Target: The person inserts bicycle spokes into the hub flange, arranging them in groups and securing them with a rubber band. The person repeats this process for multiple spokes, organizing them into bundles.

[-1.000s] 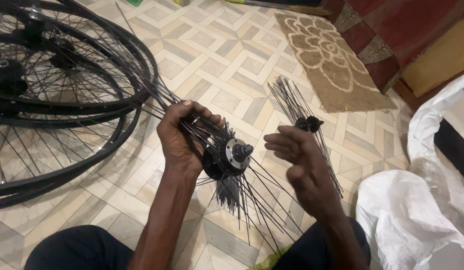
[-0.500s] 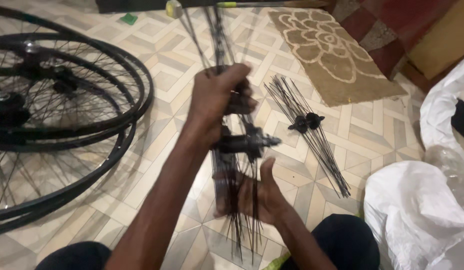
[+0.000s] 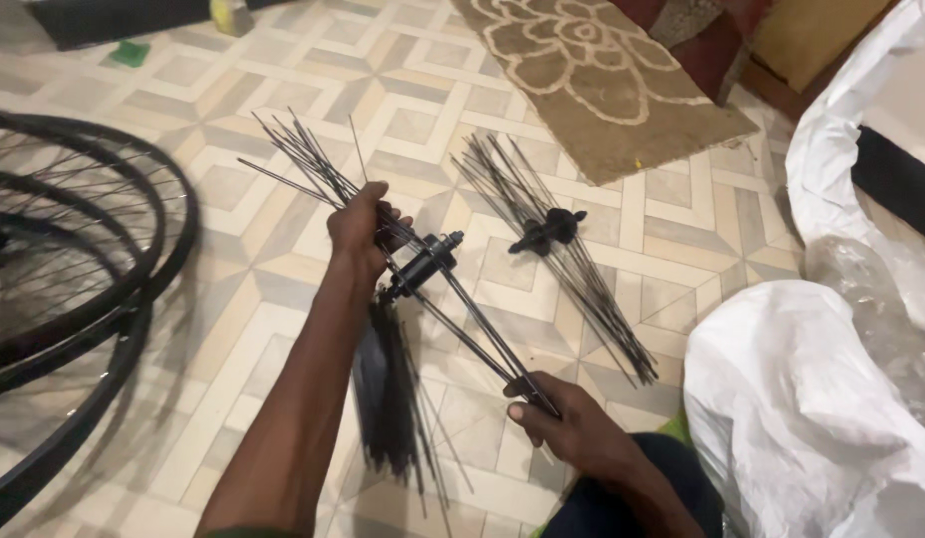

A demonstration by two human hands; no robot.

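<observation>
My left hand (image 3: 361, 227) grips a bunch of thin black spokes just left of a black wheel hub (image 3: 423, 264) that they are threaded through. The spokes fan out up-left beyond the hand and hang down below the hub. My right hand (image 3: 572, 425) pinches the lower ends of a few spokes that run diagonally from the hub. A second black hub with spokes (image 3: 548, 231) lies flat on the tiled floor (image 3: 233, 259) to the right, touched by neither hand.
Several black bicycle rims with spokes (image 3: 74, 269) lie stacked at the left. A brown patterned mat (image 3: 602, 85) is at the top. White and clear plastic sacks (image 3: 831, 399) fill the right side. My knee shows at the bottom.
The hub assembly has swung from upright to a diagonal, lower over the floor. My left hand moved left and down; my right hand slid from under the hub to the spoke ends.
</observation>
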